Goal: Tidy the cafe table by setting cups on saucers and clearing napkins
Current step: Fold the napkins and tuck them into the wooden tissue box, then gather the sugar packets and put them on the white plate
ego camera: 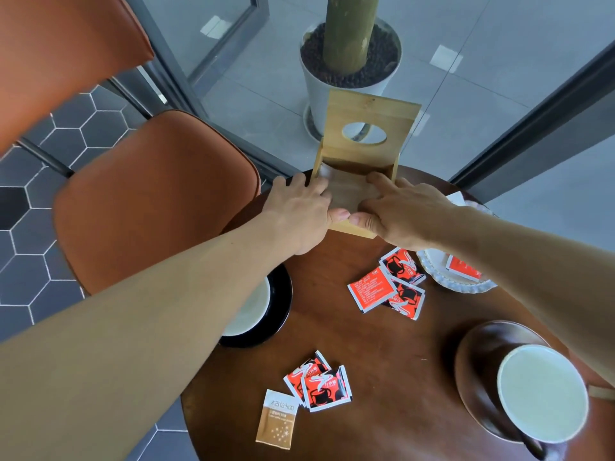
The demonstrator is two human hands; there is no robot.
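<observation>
Two hands are shown: napkins are pressed into a wooden box beneath the flat-fingered left hand and right hand.

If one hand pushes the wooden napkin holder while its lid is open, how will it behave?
The wooden napkin holder probably slides stiffly, being rigid board. With its lid raised, it may tip backward. It stands near the table edge, so it might fall.

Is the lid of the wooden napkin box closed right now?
No, the wooden napkin box has its lid tilted up and open while the left hand and right hand press napkins inside.
</observation>
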